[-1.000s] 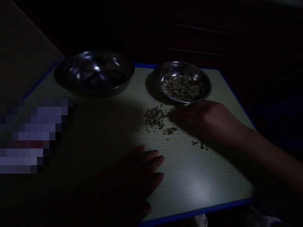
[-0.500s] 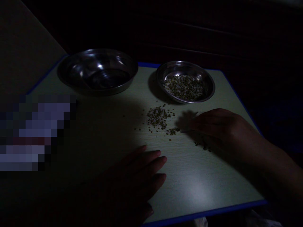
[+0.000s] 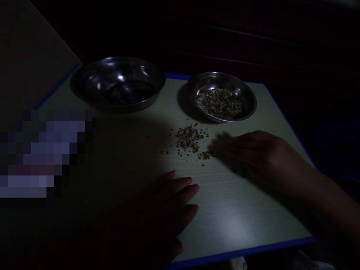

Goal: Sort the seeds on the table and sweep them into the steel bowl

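Note:
In dim light, my left hand [image 3: 165,202] lies flat on the pale table [image 3: 225,221], fingers stretched out and holding nothing. My right hand [image 3: 253,152] rests palm down to the right, its fingertips beside a small heap of mixed grains [image 3: 189,138] and a smaller cluster of grains [image 3: 204,155] on the table. Its fingers are blurred. A few more grains lie partly under the hand. Behind the heap stands a small steel bowl [image 3: 247,112] holding more of the same grains.
A larger steel bowl [image 3: 84,88] stands at the back left, dark inside. The table has a blue edge [image 3: 239,253] along its front. A blurred patch covers the left side. Everything beyond the table is in darkness.
My right hand has slid from just below the small bowl toward me and down, now covering the grains at the right. My left hand has stayed put.

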`<action>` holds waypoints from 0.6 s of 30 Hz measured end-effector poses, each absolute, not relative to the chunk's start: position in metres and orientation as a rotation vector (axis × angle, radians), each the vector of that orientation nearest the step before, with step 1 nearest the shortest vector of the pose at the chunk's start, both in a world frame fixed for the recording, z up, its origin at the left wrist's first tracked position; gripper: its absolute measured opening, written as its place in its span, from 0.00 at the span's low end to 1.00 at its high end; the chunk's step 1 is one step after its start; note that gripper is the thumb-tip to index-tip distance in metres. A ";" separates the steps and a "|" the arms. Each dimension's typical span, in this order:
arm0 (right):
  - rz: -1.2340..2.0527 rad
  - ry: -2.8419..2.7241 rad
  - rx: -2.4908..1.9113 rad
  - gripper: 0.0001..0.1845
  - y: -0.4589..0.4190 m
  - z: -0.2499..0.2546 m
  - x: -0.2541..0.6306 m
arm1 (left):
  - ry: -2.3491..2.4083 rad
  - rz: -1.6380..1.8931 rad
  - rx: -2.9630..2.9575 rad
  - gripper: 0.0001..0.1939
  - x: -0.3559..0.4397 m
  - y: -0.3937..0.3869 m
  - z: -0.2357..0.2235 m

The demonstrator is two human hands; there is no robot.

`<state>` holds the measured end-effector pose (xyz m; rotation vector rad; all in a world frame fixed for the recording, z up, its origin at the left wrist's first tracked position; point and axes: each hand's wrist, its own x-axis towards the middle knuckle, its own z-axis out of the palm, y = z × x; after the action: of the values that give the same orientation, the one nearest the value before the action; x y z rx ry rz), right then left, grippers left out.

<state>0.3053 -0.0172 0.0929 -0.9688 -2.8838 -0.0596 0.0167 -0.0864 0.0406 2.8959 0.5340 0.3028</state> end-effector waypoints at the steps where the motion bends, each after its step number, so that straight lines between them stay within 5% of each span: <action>1: -0.069 -2.881 -0.965 0.15 -0.017 0.093 0.305 | 0.539 0.302 2.896 0.25 0.017 -0.087 0.041; 18: -0.105 -2.868 -0.979 0.18 -0.015 0.092 0.303 | 0.576 0.316 2.887 0.24 0.018 -0.086 0.043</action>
<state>0.3034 -0.0154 0.0922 -0.9794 -2.8682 -0.1049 0.0179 -0.0860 0.0433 2.8872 0.5760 0.3157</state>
